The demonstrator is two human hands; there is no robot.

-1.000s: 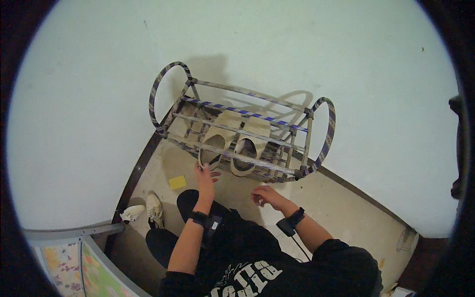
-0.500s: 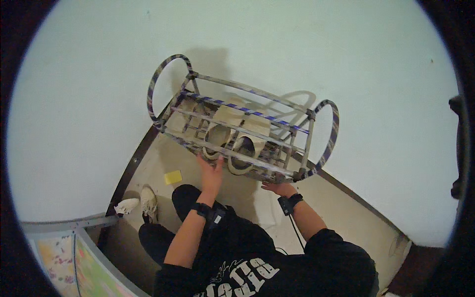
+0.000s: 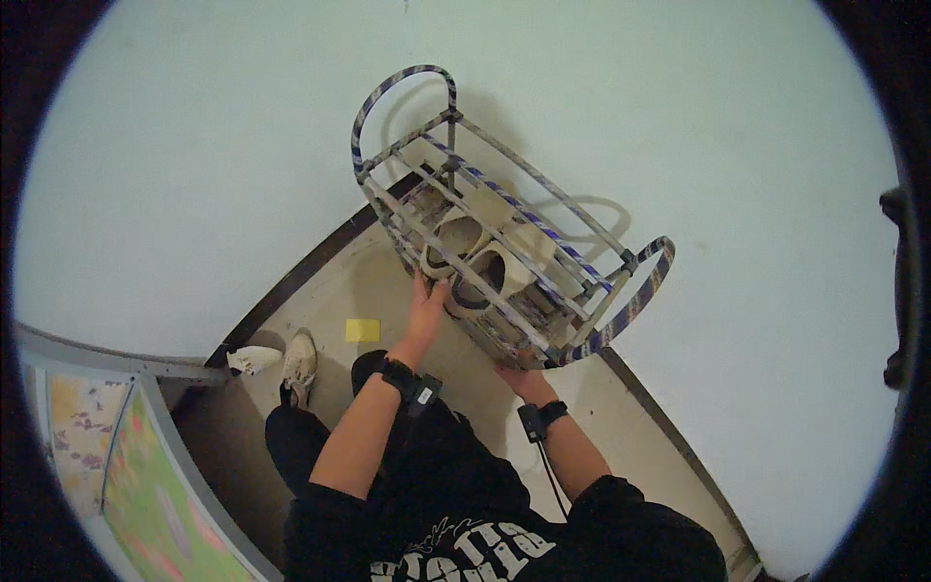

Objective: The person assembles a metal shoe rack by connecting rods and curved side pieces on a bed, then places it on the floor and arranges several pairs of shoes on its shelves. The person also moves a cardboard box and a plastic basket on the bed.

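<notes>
A shoe rack of tubes in grey, white and blue stripes, with a hoop at each end, stands slanted by the wall corner. A pair of pale slip-on shoes shows through its upper bars, lying on a lower tier. My left hand is closed at the rack's front lower edge, just by the left shoe's heel; its thumb and fingers are partly hidden there. At the rack's near right lower corner, my right hand is closed on the frame, its fingertips partly under it.
On the floor to the left lies a yellow card. Near it are a beige shoe on my foot and a white shoe by the skirting. A grey-framed patterned panel fills the lower left. Pale walls meet behind the rack.
The whole view has turned, so the rack appears higher, further right and more steeply slanted. Both hands stay at its front edge, and the shoes remain inside.
</notes>
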